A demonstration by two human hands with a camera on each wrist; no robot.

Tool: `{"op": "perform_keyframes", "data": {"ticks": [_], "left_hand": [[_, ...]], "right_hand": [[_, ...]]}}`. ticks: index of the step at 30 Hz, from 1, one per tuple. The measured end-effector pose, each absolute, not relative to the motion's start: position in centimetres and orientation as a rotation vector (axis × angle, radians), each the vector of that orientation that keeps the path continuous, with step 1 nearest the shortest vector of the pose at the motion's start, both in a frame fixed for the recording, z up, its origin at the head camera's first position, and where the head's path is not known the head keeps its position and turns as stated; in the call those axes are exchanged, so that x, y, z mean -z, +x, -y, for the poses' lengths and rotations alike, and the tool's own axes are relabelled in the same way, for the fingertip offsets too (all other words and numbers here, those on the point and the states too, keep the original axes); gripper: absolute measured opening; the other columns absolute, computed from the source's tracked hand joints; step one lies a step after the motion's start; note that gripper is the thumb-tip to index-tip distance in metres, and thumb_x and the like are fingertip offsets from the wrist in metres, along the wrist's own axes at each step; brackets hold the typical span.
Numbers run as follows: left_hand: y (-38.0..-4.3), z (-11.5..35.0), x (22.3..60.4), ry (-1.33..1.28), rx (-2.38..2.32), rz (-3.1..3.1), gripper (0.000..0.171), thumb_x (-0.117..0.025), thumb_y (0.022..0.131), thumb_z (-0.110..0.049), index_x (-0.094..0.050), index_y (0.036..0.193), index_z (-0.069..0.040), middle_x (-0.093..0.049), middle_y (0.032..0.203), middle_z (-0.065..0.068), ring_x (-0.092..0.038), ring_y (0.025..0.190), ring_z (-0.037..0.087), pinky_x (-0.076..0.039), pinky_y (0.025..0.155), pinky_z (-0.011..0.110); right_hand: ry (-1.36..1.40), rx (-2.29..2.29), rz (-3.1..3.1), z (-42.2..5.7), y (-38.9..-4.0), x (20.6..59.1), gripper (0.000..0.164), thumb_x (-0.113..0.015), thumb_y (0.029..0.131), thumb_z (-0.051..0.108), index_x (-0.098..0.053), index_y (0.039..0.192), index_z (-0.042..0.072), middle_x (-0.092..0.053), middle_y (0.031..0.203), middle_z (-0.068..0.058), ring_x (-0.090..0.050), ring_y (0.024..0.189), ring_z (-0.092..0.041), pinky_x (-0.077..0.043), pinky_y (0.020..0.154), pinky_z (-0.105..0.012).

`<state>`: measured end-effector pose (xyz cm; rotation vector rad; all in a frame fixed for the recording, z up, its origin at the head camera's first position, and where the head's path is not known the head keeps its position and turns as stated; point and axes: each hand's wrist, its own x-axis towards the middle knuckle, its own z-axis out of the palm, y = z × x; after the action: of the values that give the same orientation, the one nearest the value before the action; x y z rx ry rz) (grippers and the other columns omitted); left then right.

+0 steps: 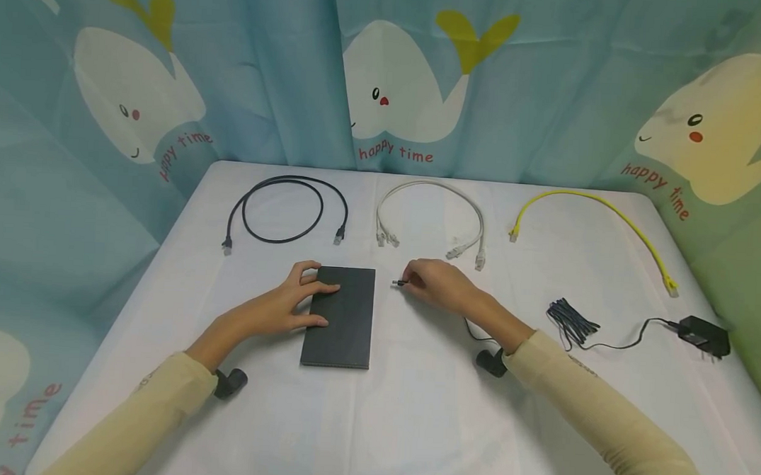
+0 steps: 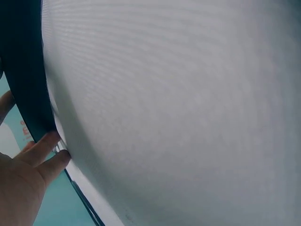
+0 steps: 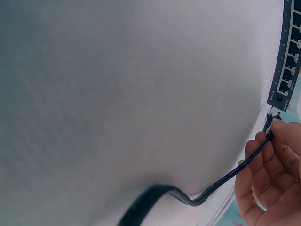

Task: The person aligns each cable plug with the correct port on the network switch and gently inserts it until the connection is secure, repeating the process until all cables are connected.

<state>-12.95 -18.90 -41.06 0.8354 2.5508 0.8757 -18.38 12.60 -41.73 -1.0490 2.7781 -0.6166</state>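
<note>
A flat dark network switch (image 1: 350, 325) lies on the white-covered table, left of the middle. My left hand (image 1: 285, 306) rests on its left part, with thumb and a finger laid out straight over the top; in the left wrist view, fingers (image 2: 46, 147) touch its side. Just off the switch's right side, my right hand (image 1: 441, 284) pinches a power cord's barrel plug (image 1: 399, 284). The right wrist view shows a row of network ports (image 3: 288, 61) with a round power socket (image 3: 279, 99) at the end. The plug tip is close to that socket, apart from it.
The cord runs to a folded bundle (image 1: 571, 322) and a black power adapter (image 1: 703, 336) at the right. Along the back lie a black network cable (image 1: 280, 242), white network cables (image 1: 434, 184) and a yellow network cable (image 1: 630, 221). A patterned curtain (image 1: 285, 84) surrounds the table.
</note>
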Motion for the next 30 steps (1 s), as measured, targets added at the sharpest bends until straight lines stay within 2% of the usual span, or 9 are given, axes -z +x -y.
{"op": "perform_keyframes", "data": {"ticks": [30], "left_hand": [[-13.2, 19.0, 41.1, 0.817, -0.844, -2.543, 0.06, -0.067, 0.086, -0.042, -0.048, 0.138, -0.019, -0.009, 0.149, 0.015, -0.033, 0.132, 0.031, -0.039, 0.097, 0.048]], "right_hand": [[-1.032, 0.587, -2.754, -10.8, -18.6, 41.6, 0.011, -0.068, 0.088, 0.012, -0.065, 0.096, 0.006, -0.064, 0.086, 0.0, -0.058, 0.075, -0.012, -0.048, 0.066, -0.026]]}}
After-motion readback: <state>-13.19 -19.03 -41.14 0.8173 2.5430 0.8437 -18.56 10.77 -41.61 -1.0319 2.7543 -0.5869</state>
